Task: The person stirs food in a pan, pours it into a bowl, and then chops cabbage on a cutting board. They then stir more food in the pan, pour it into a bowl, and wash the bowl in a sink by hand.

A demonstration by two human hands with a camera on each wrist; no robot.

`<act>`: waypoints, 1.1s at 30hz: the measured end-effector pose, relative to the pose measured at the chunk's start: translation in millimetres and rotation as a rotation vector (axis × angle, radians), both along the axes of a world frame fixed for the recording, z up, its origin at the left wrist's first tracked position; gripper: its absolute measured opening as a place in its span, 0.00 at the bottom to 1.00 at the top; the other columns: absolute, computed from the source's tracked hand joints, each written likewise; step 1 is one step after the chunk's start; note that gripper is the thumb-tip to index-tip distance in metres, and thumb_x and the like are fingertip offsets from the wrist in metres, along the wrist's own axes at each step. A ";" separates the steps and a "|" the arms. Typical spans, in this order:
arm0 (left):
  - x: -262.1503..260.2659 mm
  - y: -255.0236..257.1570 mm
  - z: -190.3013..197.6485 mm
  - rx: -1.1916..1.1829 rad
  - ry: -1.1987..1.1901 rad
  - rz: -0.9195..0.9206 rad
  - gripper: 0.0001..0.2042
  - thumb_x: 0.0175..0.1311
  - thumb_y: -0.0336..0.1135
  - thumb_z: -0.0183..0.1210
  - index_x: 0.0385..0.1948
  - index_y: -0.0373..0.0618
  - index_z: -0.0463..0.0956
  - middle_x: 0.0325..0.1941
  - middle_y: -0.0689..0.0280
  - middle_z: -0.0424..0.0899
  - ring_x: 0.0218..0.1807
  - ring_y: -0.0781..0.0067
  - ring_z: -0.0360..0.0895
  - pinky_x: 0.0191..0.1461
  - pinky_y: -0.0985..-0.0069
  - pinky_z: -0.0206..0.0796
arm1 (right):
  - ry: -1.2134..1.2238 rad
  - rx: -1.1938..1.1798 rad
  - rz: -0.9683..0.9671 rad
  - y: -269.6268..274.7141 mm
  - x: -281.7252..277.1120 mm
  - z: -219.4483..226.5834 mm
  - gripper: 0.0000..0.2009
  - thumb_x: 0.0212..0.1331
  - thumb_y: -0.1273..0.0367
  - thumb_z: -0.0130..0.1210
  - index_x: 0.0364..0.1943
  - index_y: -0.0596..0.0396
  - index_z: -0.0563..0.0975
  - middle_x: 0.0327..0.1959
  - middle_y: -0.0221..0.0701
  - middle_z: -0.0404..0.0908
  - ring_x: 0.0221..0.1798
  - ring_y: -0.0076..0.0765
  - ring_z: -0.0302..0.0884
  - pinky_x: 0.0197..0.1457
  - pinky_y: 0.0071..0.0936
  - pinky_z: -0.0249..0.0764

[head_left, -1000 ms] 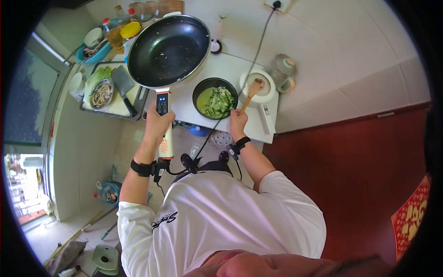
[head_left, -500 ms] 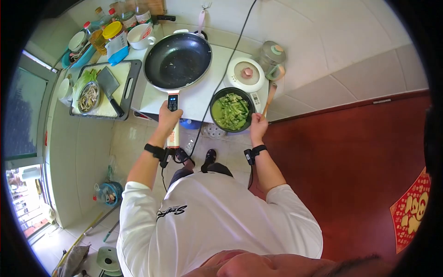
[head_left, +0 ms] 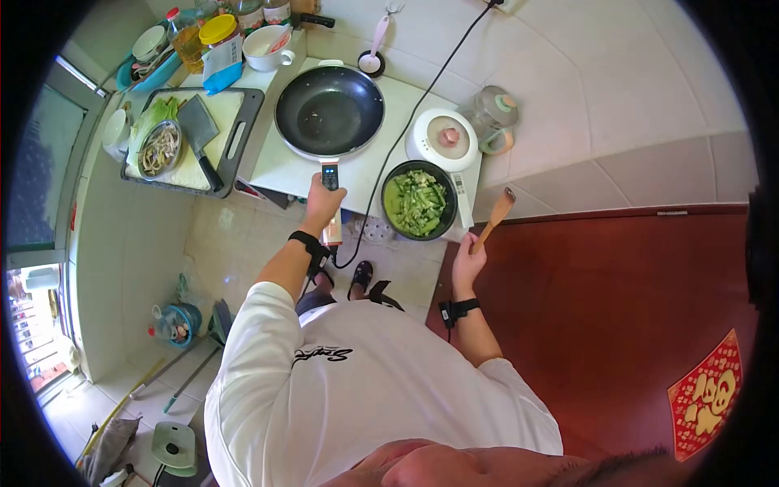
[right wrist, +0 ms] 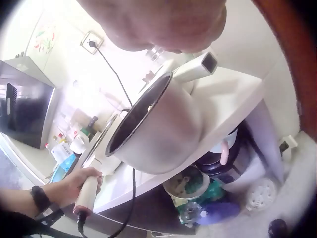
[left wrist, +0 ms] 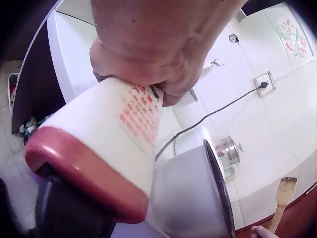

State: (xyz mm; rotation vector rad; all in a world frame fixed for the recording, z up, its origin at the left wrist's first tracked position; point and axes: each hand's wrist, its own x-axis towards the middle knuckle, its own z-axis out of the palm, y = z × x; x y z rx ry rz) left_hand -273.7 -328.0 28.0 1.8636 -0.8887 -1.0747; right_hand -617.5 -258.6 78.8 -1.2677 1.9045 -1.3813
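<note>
My left hand (head_left: pixel 323 203) grips the handle (head_left: pixel 330 173) of a wide black-lined frying pan (head_left: pixel 329 97), which sits low over the white counter. The handle carries a lit control panel, and a cord leaves its end. In the right hand (head_left: pixel 468 266) is a wooden spatula (head_left: pixel 497 217), held by its lower end with the blade up, out over the red floor. Near the counter's front edge stands a pot (right wrist: pixel 161 134) with chopped greens (head_left: pixel 419 199) inside. The right hand is below and right of this pot, apart from it.
Behind the pot stands a white lidded cooker (head_left: pixel 422 147) with a glass jug (head_left: pixel 491 114) beside it. A black cord (head_left: pixel 422 96) crosses the counter. At left, a cutting board (head_left: pixel 231 166) bears a cleaver (head_left: pixel 197 126), lettuce and a bowl of sliced food (head_left: pixel 160 152). Bottles line the back.
The pan has come down toward the counter. The pot has shifted right, up beside the cooker. The right hand has moved away from the pot's rim, rightward and down, with the spatula.
</note>
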 end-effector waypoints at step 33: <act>-27.0 41.6 16.4 0.009 0.027 -0.173 0.52 0.52 0.45 0.66 0.71 0.32 0.39 0.50 0.45 0.81 0.55 0.49 0.78 0.58 0.65 0.69 | -0.001 0.022 0.453 -65.5 50.9 58.8 0.20 0.59 0.75 0.57 0.56 0.62 0.73 0.42 0.35 0.79 0.43 0.28 0.77 0.48 0.25 0.74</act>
